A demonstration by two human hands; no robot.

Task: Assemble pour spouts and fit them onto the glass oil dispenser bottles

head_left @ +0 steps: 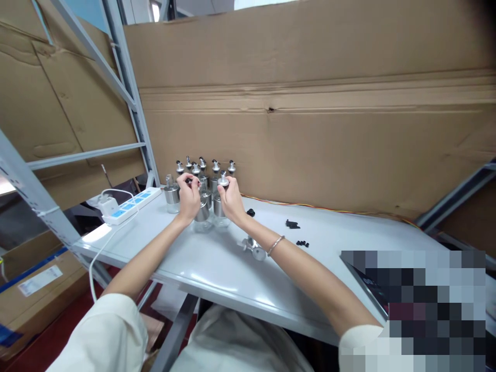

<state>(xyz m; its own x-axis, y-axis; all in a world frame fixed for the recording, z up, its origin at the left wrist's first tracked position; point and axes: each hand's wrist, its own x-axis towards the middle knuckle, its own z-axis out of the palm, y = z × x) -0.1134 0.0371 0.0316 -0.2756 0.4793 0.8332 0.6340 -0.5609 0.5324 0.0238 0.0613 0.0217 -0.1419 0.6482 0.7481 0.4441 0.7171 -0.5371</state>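
Observation:
My right hand point(231, 200) is closed round a silver pour spout point(223, 180) with a dark tip. The spout stands above a glass bottle with a metal band point(219, 208); whether it sits in the neck is hidden by my fingers. My left hand point(189, 200) pinches a small black piece point(189, 181), too small to name surely, over another banded bottle point(202, 212). Behind both hands several similar bottles stand upright in a group, most topped with a spout point(216, 166). At the left of the group, one bottle point(171, 194) shows a bare glass neck.
Loose silver spouts point(256, 250) lie under my right forearm. Small black parts point(292, 224) and black caps point(303, 244) are scattered to the right. A white power strip point(134, 205) with a cable lies at left. A cardboard wall point(310, 150) closes off the back.

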